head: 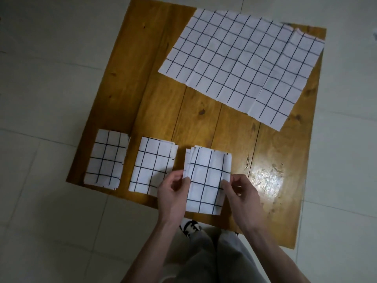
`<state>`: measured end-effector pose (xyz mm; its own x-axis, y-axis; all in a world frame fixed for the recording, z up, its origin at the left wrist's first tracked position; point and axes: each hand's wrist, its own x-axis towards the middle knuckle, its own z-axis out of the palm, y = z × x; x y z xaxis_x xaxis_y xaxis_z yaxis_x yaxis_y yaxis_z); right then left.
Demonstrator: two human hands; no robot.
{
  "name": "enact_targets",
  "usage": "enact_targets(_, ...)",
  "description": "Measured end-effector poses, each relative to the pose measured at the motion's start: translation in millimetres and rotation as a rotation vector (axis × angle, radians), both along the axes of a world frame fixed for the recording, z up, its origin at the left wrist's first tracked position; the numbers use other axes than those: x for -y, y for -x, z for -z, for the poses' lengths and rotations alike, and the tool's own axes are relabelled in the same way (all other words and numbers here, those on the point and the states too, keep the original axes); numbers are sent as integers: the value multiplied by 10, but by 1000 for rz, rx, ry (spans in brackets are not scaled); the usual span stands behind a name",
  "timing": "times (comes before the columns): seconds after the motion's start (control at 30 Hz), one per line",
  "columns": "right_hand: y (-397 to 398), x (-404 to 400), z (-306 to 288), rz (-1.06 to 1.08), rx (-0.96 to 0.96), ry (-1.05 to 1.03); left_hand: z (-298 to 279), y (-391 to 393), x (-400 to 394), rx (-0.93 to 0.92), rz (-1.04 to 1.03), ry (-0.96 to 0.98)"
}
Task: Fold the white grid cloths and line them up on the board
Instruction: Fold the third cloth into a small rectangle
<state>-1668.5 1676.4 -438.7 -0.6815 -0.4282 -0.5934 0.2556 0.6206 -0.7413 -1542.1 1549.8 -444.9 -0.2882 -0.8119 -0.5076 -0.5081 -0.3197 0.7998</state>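
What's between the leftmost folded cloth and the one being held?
One more folded cloth, apart from the leftmost folded cloth and held cloth, in the head view.

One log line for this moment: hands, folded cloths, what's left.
hands: left hand, right hand pinch third folded cloth | placed: two | unfolded cloth: waiting

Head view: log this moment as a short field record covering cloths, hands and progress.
surface: wooden board on tiled floor
folded cloths: three in a row along the near edge, left, middle, right
unfolded cloth: one, spread flat at far right
left hand: pinching right folded cloth's left edge
right hand: pinching its right edge
progress: one cloth left to fold
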Motion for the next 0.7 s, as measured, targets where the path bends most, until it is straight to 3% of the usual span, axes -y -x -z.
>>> enact_targets(0.3,-2,-44,226,-7,-82,-115,297,182,-83,120,-55,90)
enact_targets(0.7,-23,-42,265,-62,-207,-147,216,327,-169,476,149,251)
